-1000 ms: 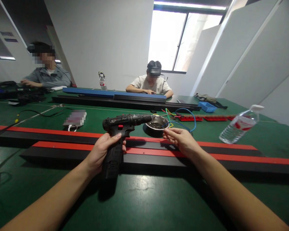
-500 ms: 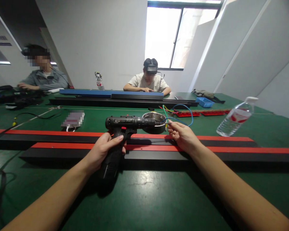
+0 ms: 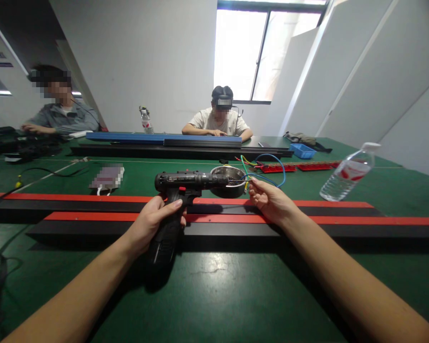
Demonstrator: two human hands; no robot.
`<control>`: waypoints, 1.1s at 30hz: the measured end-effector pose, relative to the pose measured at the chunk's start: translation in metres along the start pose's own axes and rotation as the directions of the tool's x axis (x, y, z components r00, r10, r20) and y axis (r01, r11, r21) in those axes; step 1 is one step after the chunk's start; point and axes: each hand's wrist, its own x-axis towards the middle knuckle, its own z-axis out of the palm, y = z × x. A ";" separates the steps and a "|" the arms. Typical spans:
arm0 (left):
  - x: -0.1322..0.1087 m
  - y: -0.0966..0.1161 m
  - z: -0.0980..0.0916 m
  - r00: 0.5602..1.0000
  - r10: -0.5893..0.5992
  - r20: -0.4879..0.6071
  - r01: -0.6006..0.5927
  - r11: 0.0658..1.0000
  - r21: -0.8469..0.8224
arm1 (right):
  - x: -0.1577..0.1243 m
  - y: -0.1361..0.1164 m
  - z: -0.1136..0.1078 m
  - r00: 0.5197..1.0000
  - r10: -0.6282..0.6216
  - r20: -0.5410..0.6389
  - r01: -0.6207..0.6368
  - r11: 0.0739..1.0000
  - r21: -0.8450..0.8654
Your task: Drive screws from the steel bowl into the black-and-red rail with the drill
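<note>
My left hand point(image 3: 153, 219) is wrapped round the handle of a black cordless drill point(image 3: 177, 181), held level with its chuck pointing right. A thin bit point(image 3: 240, 180) sticks out of the chuck. At its tip, the fingers of my right hand point(image 3: 270, 200) are pinched together; whatever small piece may be between them is too small to make out. Just behind the bit stands a round metal bowl point(image 3: 229, 192) with small dark items inside. Blue, green and yellow wires point(image 3: 284, 174) loop behind my right fingers.
Two long black bars with red tops point(image 3: 93, 216) lie crosswise under my hands. A water bottle point(image 3: 348, 174) leans at the right. Farther back are red strips point(image 3: 279, 168), a blue tray point(image 3: 303, 151) and long blue and black bars point(image 3: 128, 138). Two people sit across the table.
The view has shifted slightly. Both hands and the drill keep nearly the same pose, with the right fingers still at the bit's tip.
</note>
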 end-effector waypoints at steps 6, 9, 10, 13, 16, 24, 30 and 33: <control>0.001 -0.001 0.000 1.000 0.009 0.011 -0.009 1.000 0.006 | -0.002 -0.002 0.003 1.000 0.009 -0.016 -0.009 1.000 -0.015; 0.000 -0.001 0.000 1.000 0.022 0.013 -0.022 1.000 0.008 | -0.002 -0.002 0.003 0.999 -0.036 0.005 0.036 0.998 -0.052; 0.000 -0.001 0.000 1.000 0.025 0.015 -0.025 1.000 0.011 | -0.002 -0.001 0.003 0.999 -0.051 0.009 0.051 0.997 -0.060; 0.000 -0.001 0.000 0.999 0.031 0.022 -0.032 0.999 0.027 | -0.002 0.000 0.003 0.998 -0.069 0.007 0.069 0.995 -0.075; 0.002 -0.003 -0.001 0.998 0.042 0.038 -0.043 0.998 0.044 | -0.002 0.001 0.002 0.998 -0.067 0.002 0.067 0.993 -0.092; 0.002 -0.003 -0.002 0.998 0.047 0.049 -0.049 0.997 0.053 | -0.002 0.000 0.002 0.998 -0.056 0.024 0.058 0.994 -0.097; 0.003 -0.005 -0.004 0.998 0.042 0.057 -0.046 0.997 0.063 | -0.002 0.000 0.003 0.999 -0.036 0.011 0.037 0.997 -0.075; 0.003 -0.005 -0.003 0.997 0.043 0.059 -0.047 0.997 0.063 | -0.003 -0.001 0.004 1.000 -0.028 0.005 0.028 0.997 -0.066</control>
